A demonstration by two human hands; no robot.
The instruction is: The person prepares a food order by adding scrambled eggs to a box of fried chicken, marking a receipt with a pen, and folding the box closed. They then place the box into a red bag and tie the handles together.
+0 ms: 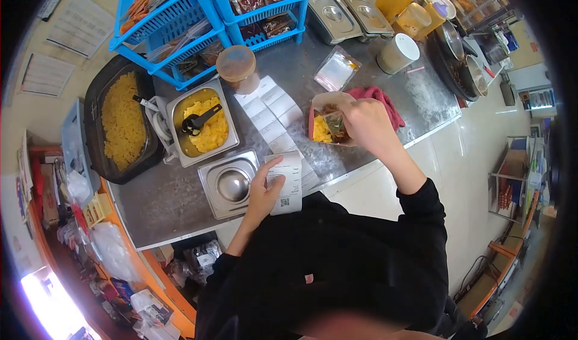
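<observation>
My left hand (265,189) is closed around the edge of a printed receipt (288,183), which bears a QR code near its bottom. Over an open paper food box (312,126), my right hand (367,120) is closed, knuckles up. A small clear packet (335,124) shows just under its fingertips, inside the box; the fingers seem to pinch it, though their tips are partly hidden. Yellow food (321,130) and darker brown food lie in the box. A red cloth (385,102) is bunched behind my right hand. A long strip of printed slips (268,114) lies between the hands.
Left on the metal counter (162,213) are a black pan of yellow rice (123,123), a steel tub of yellow food (208,132) with black tongs, and a lidded steel tub (232,183). Blue baskets (174,33), lidded tubs (334,18), a white container (397,54) and clear sachets (337,69) stand behind.
</observation>
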